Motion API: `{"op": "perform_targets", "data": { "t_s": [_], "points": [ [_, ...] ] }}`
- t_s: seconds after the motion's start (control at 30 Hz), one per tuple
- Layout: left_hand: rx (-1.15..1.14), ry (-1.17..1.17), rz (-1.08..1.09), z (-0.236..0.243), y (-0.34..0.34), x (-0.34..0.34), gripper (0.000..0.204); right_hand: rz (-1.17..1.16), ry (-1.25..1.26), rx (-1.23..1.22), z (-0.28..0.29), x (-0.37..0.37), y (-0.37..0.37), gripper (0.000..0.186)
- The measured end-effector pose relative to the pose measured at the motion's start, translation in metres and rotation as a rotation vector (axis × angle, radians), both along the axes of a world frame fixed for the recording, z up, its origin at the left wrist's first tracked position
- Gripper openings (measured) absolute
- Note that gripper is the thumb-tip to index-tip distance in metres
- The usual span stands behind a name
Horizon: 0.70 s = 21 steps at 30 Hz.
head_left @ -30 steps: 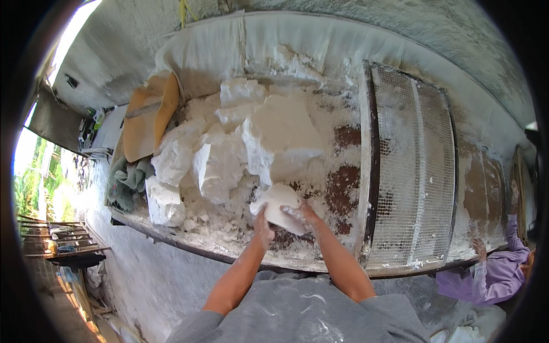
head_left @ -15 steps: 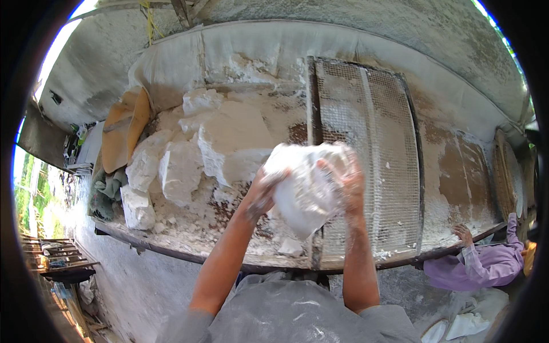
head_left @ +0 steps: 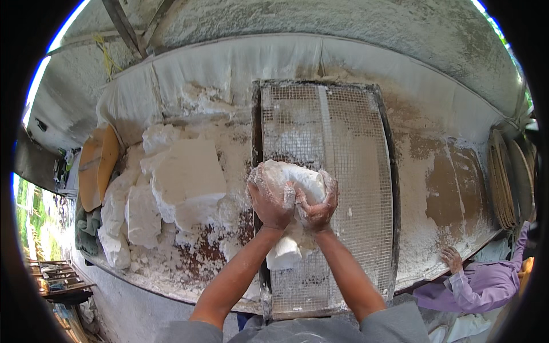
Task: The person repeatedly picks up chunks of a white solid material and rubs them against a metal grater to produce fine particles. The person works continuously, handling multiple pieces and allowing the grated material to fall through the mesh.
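My left hand (head_left: pixel 269 200) and my right hand (head_left: pixel 317 203) are closed round a white powdery chunk (head_left: pixel 300 174) above the left part of a framed wire-mesh screen (head_left: pixel 354 177). Their fingers press into it from both sides, with the thumbs close together. Just below my hands a smaller white piece (head_left: pixel 283 256) shows over the mesh; whether it rests or is falling I cannot tell. Left of the screen, large white blocks (head_left: pixel 183 180) and loose crumbs lie on the powder-coated bench.
An orange curved sheet (head_left: pixel 97 166) leans over dull green cloth (head_left: pixel 86 234) at the bench's left end. On the right are a powdered board (head_left: pixel 457 188) and stacked round trays (head_left: pixel 506 177). A co-worker in purple (head_left: pixel 474 286) has a hand (head_left: pixel 452 257) at the bench edge.
The chunk has been lifted from beside the blocks and carried over the mesh, and my hands now close further round it. A smaller piece appears beneath them. The view has shifted rightward.
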State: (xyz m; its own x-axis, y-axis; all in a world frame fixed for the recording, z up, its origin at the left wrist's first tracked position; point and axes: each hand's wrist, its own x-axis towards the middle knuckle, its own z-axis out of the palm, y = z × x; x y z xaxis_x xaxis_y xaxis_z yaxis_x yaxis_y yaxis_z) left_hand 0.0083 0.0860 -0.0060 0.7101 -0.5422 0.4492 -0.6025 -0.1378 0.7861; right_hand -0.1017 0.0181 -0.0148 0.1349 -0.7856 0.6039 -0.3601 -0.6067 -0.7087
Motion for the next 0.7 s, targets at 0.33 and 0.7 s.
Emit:
{"op": "perform_targets", "data": {
  "t_s": [0.33, 0.7],
  "points": [
    [-0.22, -0.004, -0.08, 0.033, 0.011, -0.017, 0.072, 0.029, 0.201, 0.462, 0.088, -0.01, -0.018, 0.048],
    [-0.383, 0.196, -0.094, 0.001, -0.058, 0.04, 0.037, 0.15, -0.023, -0.074, 0.011, 0.006, -0.062, 0.027]
  ]
}}
